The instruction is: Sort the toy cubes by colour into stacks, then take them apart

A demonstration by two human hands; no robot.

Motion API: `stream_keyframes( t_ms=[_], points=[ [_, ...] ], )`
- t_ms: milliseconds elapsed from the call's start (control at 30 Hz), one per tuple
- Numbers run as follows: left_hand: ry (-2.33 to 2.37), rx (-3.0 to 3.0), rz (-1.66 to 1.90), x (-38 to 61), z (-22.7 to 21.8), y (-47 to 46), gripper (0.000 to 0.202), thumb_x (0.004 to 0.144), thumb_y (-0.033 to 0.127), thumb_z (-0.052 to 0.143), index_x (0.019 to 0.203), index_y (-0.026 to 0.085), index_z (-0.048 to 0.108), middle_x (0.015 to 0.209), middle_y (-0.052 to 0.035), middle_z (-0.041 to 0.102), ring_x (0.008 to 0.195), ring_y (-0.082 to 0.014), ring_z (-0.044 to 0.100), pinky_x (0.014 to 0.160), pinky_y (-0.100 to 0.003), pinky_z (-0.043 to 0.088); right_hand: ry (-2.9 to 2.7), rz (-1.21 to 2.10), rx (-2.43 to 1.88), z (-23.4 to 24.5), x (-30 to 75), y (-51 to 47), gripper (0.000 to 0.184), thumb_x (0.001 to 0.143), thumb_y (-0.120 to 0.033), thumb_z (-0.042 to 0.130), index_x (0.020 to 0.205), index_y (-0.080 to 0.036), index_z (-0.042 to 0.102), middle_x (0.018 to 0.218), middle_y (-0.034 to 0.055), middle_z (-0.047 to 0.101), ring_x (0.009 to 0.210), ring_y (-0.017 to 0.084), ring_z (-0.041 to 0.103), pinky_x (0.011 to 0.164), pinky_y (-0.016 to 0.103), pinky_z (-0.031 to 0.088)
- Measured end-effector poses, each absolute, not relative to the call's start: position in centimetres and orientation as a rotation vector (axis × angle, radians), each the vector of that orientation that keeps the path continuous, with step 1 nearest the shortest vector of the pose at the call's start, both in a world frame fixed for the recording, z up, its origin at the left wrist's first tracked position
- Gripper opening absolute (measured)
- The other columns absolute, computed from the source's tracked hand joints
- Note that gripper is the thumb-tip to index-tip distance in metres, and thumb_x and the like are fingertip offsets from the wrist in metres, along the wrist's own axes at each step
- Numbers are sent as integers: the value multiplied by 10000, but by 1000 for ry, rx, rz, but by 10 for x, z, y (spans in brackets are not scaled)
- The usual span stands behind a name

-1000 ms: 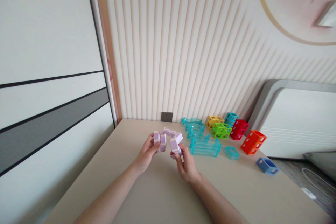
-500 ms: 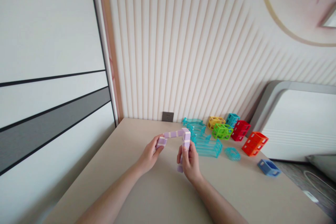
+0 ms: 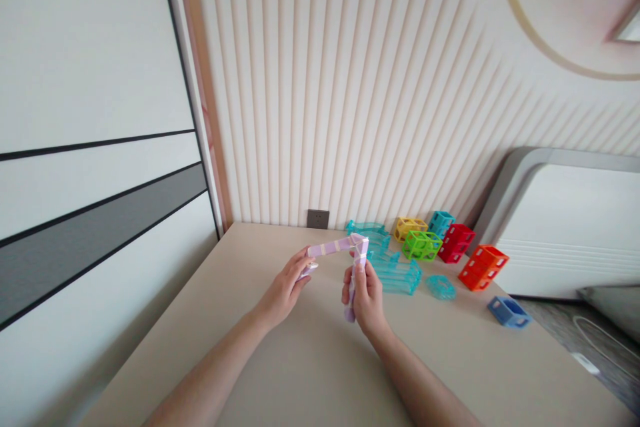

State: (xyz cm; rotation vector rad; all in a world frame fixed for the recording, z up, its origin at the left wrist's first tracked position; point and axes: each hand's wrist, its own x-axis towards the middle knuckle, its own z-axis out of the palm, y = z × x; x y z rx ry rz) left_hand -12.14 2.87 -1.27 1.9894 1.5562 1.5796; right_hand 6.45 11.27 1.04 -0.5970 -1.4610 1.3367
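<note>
Between my two hands is a purple-and-white snake puzzle [image 3: 331, 247], made of jointed segments and bent into an arch. My left hand [image 3: 279, 290] pinches its short left end, where a folded piece points down and partly hides behind the fingers. The upright right leg is wrapped by my right hand [image 3: 369, 299], the thumb lying along it. A rounded tip sticks out below that fist. The top bar slopes up from left to right, above the tabletop.
Clear teal plastic pieces [image 3: 397, 277] lie behind my right hand. To their right stand yellow [image 3: 409, 229], green [image 3: 421, 245], red [image 3: 456, 243], orange [image 3: 483, 268] and blue [image 3: 509, 312] open-frame blocks. A ribbed wall [image 3: 310, 80] backs the table [image 3: 280, 373].
The snake puzzle's left end has turned, so its folded piece now shows thinner. The top bar slopes more steeply, and the right leg has shifted slightly right with my right hand.
</note>
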Motion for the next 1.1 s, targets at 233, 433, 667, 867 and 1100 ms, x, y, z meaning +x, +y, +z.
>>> stream_keyframes(
  t_ms=[233,433,667,867,1100],
  points=[
    [1562,1771,1581,-117,-17,27,410,981,287,505,1383,241,439,1345,-139,589,1151,-248,642,1023,-434,500,-1486,1341,-529,4,63,111,412,960,-596,469,1114,-214,490,677,-78,519,366,49,477,344,157,338],
    [1328,1399,1660,-106,-8,22,401,966,408,534,1301,200,466,1114,-99,665,934,-209,688,835,-372,587,-1578,1257,-512,-2,66,113,349,995,-541,433,1110,-213,467,656,-77,505,381,56,476,371,164,337],
    [1224,1288,1736,-102,-5,24,415,955,434,552,1290,196,493,1122,-101,642,1023,-241,638,770,-370,613,-1619,1238,-487,-4,66,114,314,1007,-520,416,1050,-213,462,620,-86,495,382,59,481,381,165,333],
    [1209,1252,1734,-103,-3,23,439,956,450,542,1306,188,498,1102,-110,635,972,-248,641,690,-361,612,-1634,1235,-466,-7,67,116,285,1006,-501,437,992,-217,459,575,-95,483,379,62,485,386,165,328],
    [1101,1193,1752,-102,-2,20,529,898,487,638,1326,195,529,1005,-85,655,890,-208,626,734,-321,552,-1579,1287,-501,-3,67,114,354,998,-543,422,1082,-208,501,620,-82,505,368,50,467,354,154,319]
  ],
)
